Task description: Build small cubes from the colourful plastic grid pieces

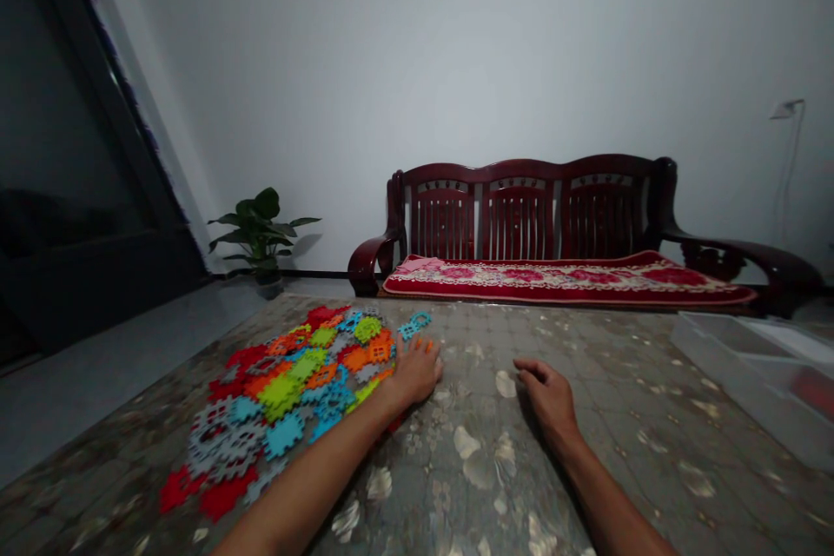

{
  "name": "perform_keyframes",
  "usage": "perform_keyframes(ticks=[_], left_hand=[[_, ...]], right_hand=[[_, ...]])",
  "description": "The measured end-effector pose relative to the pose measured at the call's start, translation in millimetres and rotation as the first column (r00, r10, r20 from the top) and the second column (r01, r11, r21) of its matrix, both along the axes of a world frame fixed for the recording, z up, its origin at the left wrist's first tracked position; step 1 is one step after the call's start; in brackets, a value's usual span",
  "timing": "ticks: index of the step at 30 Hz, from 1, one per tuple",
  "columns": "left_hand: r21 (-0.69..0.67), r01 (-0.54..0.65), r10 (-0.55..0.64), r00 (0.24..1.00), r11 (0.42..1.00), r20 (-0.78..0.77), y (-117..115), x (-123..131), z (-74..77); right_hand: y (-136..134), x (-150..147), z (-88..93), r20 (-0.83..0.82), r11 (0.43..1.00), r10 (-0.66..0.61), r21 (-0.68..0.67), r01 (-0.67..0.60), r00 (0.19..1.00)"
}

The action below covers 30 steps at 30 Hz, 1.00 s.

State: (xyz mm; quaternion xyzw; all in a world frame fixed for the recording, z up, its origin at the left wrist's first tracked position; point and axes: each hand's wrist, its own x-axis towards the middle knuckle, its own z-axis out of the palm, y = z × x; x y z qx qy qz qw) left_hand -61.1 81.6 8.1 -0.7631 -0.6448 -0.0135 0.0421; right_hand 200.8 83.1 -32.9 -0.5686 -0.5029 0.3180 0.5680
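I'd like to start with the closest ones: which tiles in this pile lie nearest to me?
The red tiles at the pile's near end, just left of your left forearm; the grey tiles and blue tiles lie beyond them.

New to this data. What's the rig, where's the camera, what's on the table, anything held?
No machine: one camera worn on a person's head, looking forward and down at their two bare hands. The left hand lies flat on the edge of a pile of colourful toothed plastic pieces on the patterned table. The right hand rests on bare tabletop, fingers curled, nothing visibly held. A clear bin sits at the right; a wooden bench stands behind.
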Motion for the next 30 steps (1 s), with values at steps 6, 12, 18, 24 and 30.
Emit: perform_keyframes(ticks=[6, 12, 18, 24, 30], left_hand=[[-0.046, -0.054, 0.052, 0.998, 0.998, -0.026, 2.6, -1.1, 13.2], [-0.02, -0.012, 0.012, 1.0, 1.0, -0.009, 49.6, 12.4, 22.6], [-0.034, -0.122, 0.121, 0.992, 0.992, -0.021, 81.3, -10.5, 18.2], [-0.009, -0.221, 0.22, 0.974, 0.975, -0.045, 63.9, -33.0, 11.3], [-0.009, -0.288, 0.287, 0.955, 0.957, -0.08, 46.0, -34.6, 21.4]], right_hand=[[2.4, 0.5, -1.8, 0.0, 1.0, -0.003, -0.008, 0.003, 1.0], [0.3, 0.1, -0.5, -0.001, 1.0, 0.005, 0.005, -0.005, 1.0], [0.4, 0.0, 0.2, 0.016, 1.0, -0.003, -0.005, 0.003, 1.0], [2.3, -0.1, -1.3, 0.024, 1.0, 0.021, -0.012, -0.021, 0.999], [0.3, -0.4, 1.2, -0.011, 0.999, 0.021, -0.032, -0.021, 1.0]])
